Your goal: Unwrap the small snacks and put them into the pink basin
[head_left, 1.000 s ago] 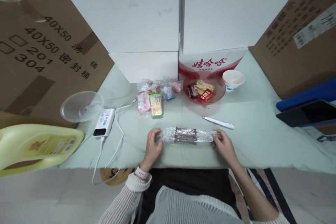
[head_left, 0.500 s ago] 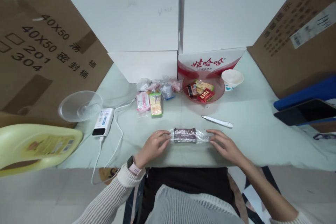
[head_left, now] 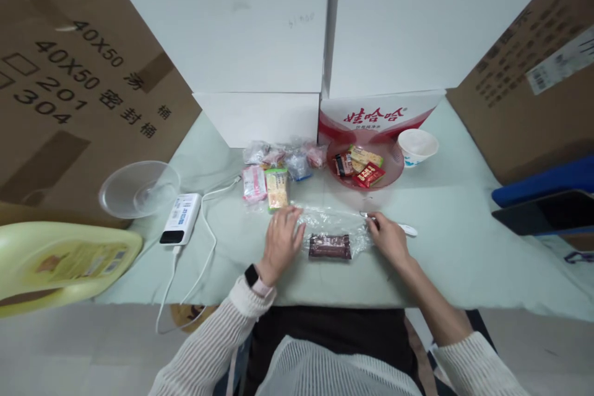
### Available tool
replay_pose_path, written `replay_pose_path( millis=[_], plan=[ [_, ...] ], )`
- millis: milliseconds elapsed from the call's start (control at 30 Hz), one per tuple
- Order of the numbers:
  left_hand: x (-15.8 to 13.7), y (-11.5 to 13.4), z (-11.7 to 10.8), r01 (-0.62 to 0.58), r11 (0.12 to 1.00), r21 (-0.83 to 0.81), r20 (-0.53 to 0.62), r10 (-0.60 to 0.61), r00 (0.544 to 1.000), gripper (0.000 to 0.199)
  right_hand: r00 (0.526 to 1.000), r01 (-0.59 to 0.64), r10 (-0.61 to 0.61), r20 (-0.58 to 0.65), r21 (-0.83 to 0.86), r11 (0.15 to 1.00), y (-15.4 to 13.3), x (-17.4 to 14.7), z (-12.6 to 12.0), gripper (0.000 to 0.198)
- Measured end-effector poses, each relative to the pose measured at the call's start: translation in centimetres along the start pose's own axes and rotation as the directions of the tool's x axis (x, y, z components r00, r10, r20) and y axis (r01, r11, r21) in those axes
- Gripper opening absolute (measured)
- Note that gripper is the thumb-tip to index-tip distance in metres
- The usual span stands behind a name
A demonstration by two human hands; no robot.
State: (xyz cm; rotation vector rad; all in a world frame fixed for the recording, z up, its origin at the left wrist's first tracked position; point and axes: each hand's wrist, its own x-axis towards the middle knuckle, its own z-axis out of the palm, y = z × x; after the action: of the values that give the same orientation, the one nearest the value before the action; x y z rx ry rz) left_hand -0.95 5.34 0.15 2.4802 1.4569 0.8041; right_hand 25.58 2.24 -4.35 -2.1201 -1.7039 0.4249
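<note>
A brown-wrapped snack bar (head_left: pixel 330 247) lies on the table in front of me, over the lower part of a sheet of clear plastic film (head_left: pixel 331 219). The fingertips of my left hand (head_left: pixel 282 240) hold the film's left edge near its upper corner. On the other side, my right hand (head_left: pixel 388 236) pinches the film's right edge. Neither hand touches the bar. Just behind my right hand lies a white-handled cutter (head_left: pixel 408 230), partly hidden by the fingers.
Several wrapped snacks (head_left: pixel 277 188) lie behind my left hand. A pink see-through bowl (head_left: pixel 392 176) with snack packs and a paper cup (head_left: pixel 417 147) stand at the back right. To the left are a power bank (head_left: pixel 182 218) with cable, a clear bowl (head_left: pixel 139 190) and a yellow jug (head_left: pixel 69 260).
The film has spread out from a gathered strip around the bar into a wider sheet behind it. Both hands have moved away from me toward the film's far corners. The bar now lies uncovered.
</note>
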Motion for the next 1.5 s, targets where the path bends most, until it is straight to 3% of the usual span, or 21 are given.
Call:
replay_pose_path(
  millis=[100,200,300,367,433,533,633,733,833,967,1100,1167,1267,1400,1500],
  plan=[
    [-2.7,1.4,0.0,-0.155,0.987,-0.041,0.128,0.159,0.979,0.026,0.999,0.005,-0.005,-0.035,0.024,1.0,0.6,0.0,-0.4,0.027],
    [-3.9,1.7,0.5,-0.105,0.994,-0.01,0.253,0.104,0.962,0.038,0.989,0.072,-0.069,-0.133,0.017,0.997,0.3,0.1,-1.9,0.028],
    [-3.7,1.2,0.7,-0.068,0.996,0.051,0.299,0.049,0.953,0.042,0.93,0.286,-0.268,-0.252,0.04,0.957,-0.5,-0.9,-3.4,0.026],
    [-3.1,0.9,0.5,-0.079,0.994,0.079,0.31,0.051,0.949,0.039,0.88,0.458,-0.439,-0.182,0.075,0.886,-0.9,-2.0,-3.8,0.024],
    [-2.5,0.7,0.1,-0.095,0.989,0.117,0.326,0.052,0.944,0.036,0.84,0.542,-0.542,-0.03,0.094,0.835,-0.8,-3.0,-3.5,0.026],
    [-1.8,0.5,-0.7,-0.131,0.978,0.16,0.364,0.065,0.929,0.024,0.845,0.519,-0.522,0.115,0.063,0.853,-0.2,-3.7,-2.8,0.022],
    [-2.0,0.3,-1.4,-0.186,0.976,0.116,0.327,0.139,0.935,0.015,0.844,0.52,-0.526,0.105,0.084,0.85,0.2,-4.2,-2.9,0.016],
    [-3.7,0.4,-2.0,-0.253,0.966,0.058,0.265,0.229,0.937,0.017,0.791,0.606,-0.612,0.023,0.107,0.788,0.3,-6.1,-3.2,0.015],
    [-6.5,0.7,-2.4,-0.322,0.946,0.024,0.312,0.299,0.902,0.015,0.746,0.659,-0.665,0.038,0.094,0.746,0.4,-8.9,-2.7,0.016],
    [-9.2,1.2,-3.3,-0.295,0.951,-0.089,0.36,0.307,0.881,0.013,0.766,0.635,-0.641,0.043,0.101,0.766,0.5,-10.8,-2.1,0.009],
    [-7.6,1.8,-3.4,-0.185,0.974,-0.134,0.226,0.212,0.951,0.017,0.817,0.575,-0.575,-0.048,0.142,0.806,-1.3,-8.5,-2.3,0.016],
    [-6.0,2.0,-2.6,-0.155,0.982,-0.108,0.199,0.175,0.964,0.022,0.82,0.565,-0.573,0.006,0.152,0.811,-2.9,-6.8,-1.9,0.023],
    [-4.4,1.8,-0.5,-0.169,0.983,-0.072,0.287,0.183,0.94,0.026,0.806,0.56,-0.57,0.157,0.106,0.821,-5.3,-4.7,-0.5,0.039],
    [-4.9,0.8,1.6,-0.093,0.996,-0.006,0.396,0.088,0.914,0.072,0.834,0.498,-0.479,0.273,-0.003,0.867,-6.7,-3.2,0.9,0.047],
    [-5.7,0.1,2.0,-0.065,0.998,0.015,0.475,0.05,0.878,0.087,0.831,0.472,-0.448,0.328,0.006,0.881,-6.3,-3.0,0.1,0.04]
  ],
)
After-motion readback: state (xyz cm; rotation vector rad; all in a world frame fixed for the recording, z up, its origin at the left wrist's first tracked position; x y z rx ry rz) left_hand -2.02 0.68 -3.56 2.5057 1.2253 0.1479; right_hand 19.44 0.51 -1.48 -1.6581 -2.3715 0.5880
